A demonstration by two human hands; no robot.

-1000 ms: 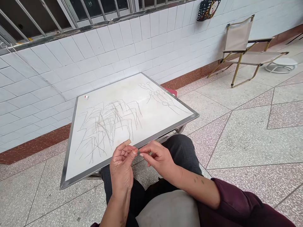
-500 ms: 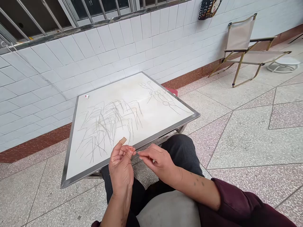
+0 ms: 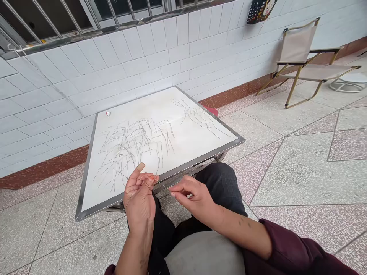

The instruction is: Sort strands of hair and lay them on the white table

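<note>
A thin, pale wire-like strand point(image 3: 163, 185) runs between my two hands above the table's near edge. My left hand point(image 3: 140, 202) is palm up, pinching one end between thumb and fingers; a tan wrap covers one raised fingertip. A loose length of strand hangs by the left palm. My right hand point(image 3: 197, 196) pinches the other end between thumb and forefinger. On the white table point(image 3: 183, 152) lie several dark bent strands point(image 3: 137, 141), overlapping in a loose spread. Several strands with looped ends point(image 3: 193, 111) lie at the table's right side.
A small white-and-red object point(image 3: 108, 114) sits near the table's far left corner. Behind the table stands a white tiled wall point(image 3: 129, 72) with a barred window above. A folding chair point(image 3: 312, 68) and a round white stool point(image 3: 348, 83) are at the right. My knees are under the near edge.
My hands have moved apart, the left one going left, so a longer stretch of strand shows between them. The view has shifted slightly.
</note>
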